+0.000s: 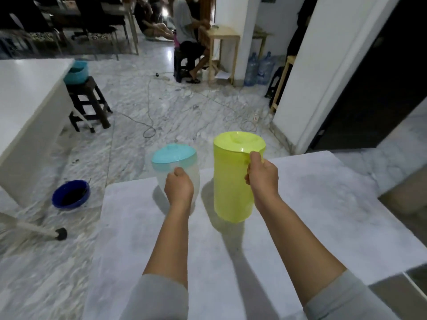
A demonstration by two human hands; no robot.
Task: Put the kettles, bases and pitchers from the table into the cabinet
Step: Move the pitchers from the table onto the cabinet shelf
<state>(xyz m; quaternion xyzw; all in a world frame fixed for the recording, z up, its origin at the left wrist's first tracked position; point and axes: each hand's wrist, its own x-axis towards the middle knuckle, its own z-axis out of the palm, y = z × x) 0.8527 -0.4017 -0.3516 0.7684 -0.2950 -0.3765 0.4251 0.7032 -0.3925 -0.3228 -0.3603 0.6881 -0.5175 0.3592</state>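
Left hand [179, 185] is gripping the handle of a clear pitcher [175, 168] with a blue lid; right hand [261, 174] is gripping the yellow-green pitcher [231, 181]. Both pitchers are standing upright at frame centre, by the far edge of the white table [300, 215].

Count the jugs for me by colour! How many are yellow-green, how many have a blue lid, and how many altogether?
Yellow-green pitcher, held by the right hand: 1
Clear pitcher with blue lid, held by the left hand: 1
Total: 2
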